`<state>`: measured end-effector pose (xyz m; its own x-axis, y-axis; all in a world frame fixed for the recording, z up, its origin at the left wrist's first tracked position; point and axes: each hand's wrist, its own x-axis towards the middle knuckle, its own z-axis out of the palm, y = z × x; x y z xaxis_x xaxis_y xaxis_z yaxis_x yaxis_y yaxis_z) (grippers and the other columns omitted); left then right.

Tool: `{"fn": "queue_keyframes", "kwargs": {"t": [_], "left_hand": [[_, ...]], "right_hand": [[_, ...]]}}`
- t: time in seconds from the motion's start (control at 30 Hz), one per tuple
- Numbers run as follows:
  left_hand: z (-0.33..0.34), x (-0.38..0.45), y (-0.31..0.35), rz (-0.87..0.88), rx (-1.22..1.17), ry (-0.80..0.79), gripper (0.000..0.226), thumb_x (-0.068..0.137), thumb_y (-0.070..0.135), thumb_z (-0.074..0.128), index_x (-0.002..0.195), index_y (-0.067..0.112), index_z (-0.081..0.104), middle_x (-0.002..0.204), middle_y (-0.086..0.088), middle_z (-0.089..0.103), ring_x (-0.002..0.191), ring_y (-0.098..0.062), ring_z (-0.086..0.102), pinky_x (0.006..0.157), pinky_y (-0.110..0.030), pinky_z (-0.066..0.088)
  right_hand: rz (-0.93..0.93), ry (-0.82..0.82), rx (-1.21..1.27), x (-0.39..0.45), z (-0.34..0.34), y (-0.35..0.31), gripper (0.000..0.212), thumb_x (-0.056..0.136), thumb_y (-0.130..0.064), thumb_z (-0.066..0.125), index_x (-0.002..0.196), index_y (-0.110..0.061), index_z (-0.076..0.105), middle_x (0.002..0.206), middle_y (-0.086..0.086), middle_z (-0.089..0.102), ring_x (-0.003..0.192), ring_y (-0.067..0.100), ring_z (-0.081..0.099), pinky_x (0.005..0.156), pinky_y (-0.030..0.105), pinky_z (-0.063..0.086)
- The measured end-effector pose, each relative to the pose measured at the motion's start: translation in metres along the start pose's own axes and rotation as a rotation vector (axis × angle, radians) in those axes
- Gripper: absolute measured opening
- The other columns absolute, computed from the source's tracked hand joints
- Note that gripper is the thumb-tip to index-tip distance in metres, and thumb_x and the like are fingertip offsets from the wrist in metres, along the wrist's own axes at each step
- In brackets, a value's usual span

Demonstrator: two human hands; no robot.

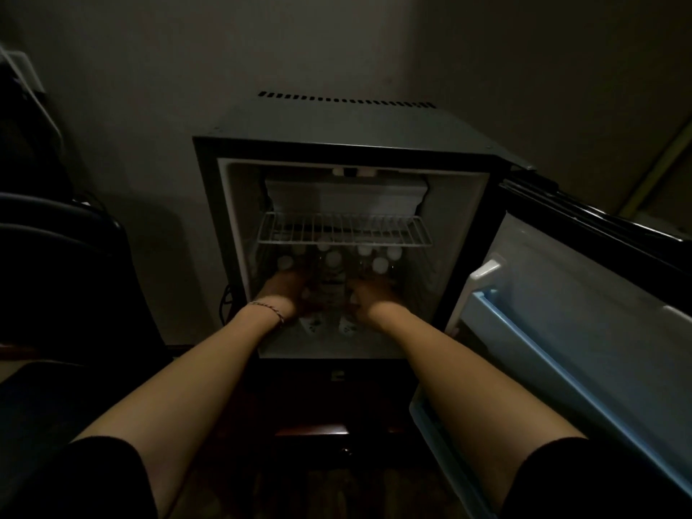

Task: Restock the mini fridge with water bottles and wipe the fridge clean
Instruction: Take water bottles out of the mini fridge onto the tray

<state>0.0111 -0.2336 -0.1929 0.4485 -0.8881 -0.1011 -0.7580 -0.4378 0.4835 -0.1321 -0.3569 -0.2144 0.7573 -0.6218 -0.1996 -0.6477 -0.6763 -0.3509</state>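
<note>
A black mini fridge point(337, 125) stands open in dim light, its door point(584, 286) swung to the right. Several white-capped water bottles point(331, 260) stand on the fridge floor below a white wire shelf point(344, 230). Both my hands reach inside among the front bottles. My left hand point(282, 290) grips a bottle at the front left, whose label shows just below the hand. My right hand point(369, 294) grips a bottle at the front right in the same way. The fingers are partly hidden in the dark.
A small freezer box point(346, 196) sits at the top of the fridge's inside. The door carries a pale blue shelf rail point(524, 331). A dark chair point(56, 256) stands to the left. The fridge rests on a dark wooden stand point(310, 430) against a plain wall.
</note>
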Motion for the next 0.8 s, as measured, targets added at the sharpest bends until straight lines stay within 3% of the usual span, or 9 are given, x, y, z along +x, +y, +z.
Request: {"fn": "queue_keyframes", "kwargs": {"t": [0.13,0.2,0.37,0.53,0.8], "left_hand": [[-0.009,-0.018,0.001,0.029,0.045,0.037,0.064,0.083,0.040,0.076,0.138,0.024,0.050,0.137,-0.009,0.056,0.122,-0.031,0.055,0.100,-0.036,0.045],[-0.015,-0.030,0.006,0.083,0.077,0.049,0.054,0.085,0.038,0.074,0.131,0.018,0.056,0.129,-0.010,0.060,0.116,-0.029,0.058,0.097,-0.035,0.047],[-0.032,-0.070,0.022,0.136,0.130,0.071,0.026,0.090,0.042,0.067,0.100,0.019,0.062,0.101,-0.004,0.062,0.094,-0.023,0.061,0.086,-0.041,0.053],[-0.046,-0.113,0.050,0.202,0.136,0.099,0.020,0.090,0.033,0.068,0.102,0.019,0.060,0.105,0.000,0.059,0.096,-0.020,0.058,0.088,-0.040,0.052],[-0.057,-0.184,0.111,0.171,0.113,0.190,0.014,0.088,0.030,0.069,0.095,0.021,0.061,0.102,0.002,0.057,0.095,-0.016,0.057,0.084,-0.030,0.048]], "right_hand": [[-0.018,-0.042,0.036,-0.021,-0.004,-0.009,0.042,0.096,-0.025,0.061,0.137,-0.025,0.050,0.129,0.005,0.057,0.110,0.024,0.057,0.092,0.037,0.048],[-0.063,0.034,0.047,-0.035,-0.010,-0.017,0.037,0.092,-0.024,0.066,0.128,-0.025,0.057,0.119,0.003,0.061,0.106,0.024,0.062,0.089,0.036,0.053],[-0.153,0.152,-0.001,-0.085,-0.024,-0.041,0.023,0.092,-0.034,0.067,0.107,-0.020,0.057,0.110,0.004,0.050,0.097,0.025,0.058,0.082,0.039,0.053],[-0.129,0.185,0.015,-0.139,-0.043,-0.050,0.022,0.092,-0.033,0.067,0.106,-0.020,0.057,0.109,0.002,0.050,0.097,0.023,0.057,0.084,0.041,0.054],[-0.169,0.290,0.014,-0.223,-0.077,-0.050,0.022,0.092,-0.033,0.065,0.107,-0.018,0.059,0.110,0.002,0.051,0.098,0.023,0.058,0.084,0.043,0.054]]}}
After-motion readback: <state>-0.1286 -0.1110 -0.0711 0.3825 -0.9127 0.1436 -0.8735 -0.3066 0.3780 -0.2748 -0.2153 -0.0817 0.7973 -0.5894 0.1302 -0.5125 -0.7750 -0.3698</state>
